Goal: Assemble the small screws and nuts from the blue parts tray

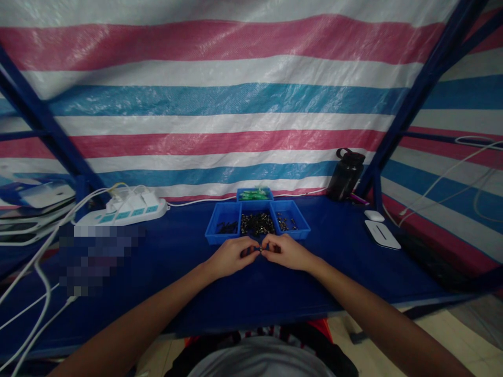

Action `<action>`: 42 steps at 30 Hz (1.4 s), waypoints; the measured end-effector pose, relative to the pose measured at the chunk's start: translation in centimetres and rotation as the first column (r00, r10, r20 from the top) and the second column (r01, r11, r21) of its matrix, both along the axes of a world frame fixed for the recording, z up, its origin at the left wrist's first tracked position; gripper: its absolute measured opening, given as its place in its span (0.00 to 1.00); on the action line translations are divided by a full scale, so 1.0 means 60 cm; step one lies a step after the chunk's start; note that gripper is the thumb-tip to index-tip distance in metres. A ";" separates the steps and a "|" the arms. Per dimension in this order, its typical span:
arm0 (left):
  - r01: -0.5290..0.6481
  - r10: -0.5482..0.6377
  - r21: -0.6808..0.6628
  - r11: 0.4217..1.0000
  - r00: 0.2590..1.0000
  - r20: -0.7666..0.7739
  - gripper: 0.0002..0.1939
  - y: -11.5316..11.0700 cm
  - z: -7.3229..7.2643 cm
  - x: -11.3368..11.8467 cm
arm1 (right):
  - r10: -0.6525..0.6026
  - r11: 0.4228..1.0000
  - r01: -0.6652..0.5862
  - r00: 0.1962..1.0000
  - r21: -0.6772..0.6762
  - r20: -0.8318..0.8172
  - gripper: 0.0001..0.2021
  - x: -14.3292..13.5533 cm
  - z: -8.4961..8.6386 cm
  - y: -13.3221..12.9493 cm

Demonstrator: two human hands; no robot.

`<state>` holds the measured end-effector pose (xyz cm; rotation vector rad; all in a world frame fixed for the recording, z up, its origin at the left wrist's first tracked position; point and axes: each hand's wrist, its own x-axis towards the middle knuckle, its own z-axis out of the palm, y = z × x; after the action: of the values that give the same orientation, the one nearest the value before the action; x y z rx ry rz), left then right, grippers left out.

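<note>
My left hand [234,255] and my right hand [286,252] meet just in front of the blue bins, fingertips pinched together. Between them sits a tiny metallic piece [260,248], too small to name. Just beyond my hands, the middle blue bin holds a heap of small black and brassy parts [257,224]. In the left blue bin [213,230] lie thin dark pieces [228,227]. Some small metal parts [286,222] are scattered in the right blue bin [302,225]. Green pieces [254,194] fill a smaller blue bin behind.
A white power strip [147,212] with plugs and cables stands at the left, near stacked devices [35,220]. At the back right is a black bottle [346,175]. A white flat box [382,234] lies at the right of the blue table [220,303]. Striped sheeting [236,99] hangs behind.
</note>
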<state>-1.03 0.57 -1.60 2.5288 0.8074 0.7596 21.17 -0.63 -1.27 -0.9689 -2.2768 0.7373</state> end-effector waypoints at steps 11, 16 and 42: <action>0.039 -0.040 0.025 0.999 0.999 0.026 0.09 0.002 0.000 -0.004 | 0.006 0.997 -0.009 0.999 0.080 0.041 0.09 0.000 -0.002 -0.001; 0.064 -0.065 0.043 0.997 0.998 0.011 0.09 0.002 -0.002 -0.005 | 0.024 0.993 -0.032 0.997 0.117 0.071 0.07 0.001 -0.001 -0.003; 0.122 -0.109 0.170 0.978 0.990 -0.085 0.07 -0.004 0.008 -0.003 | 0.024 0.954 -0.065 0.990 0.292 0.142 0.08 -0.003 0.004 -0.013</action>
<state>-1.20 0.33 -1.12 2.7479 0.6342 0.7298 21.01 -1.44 -1.03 -0.8496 -2.4456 0.3387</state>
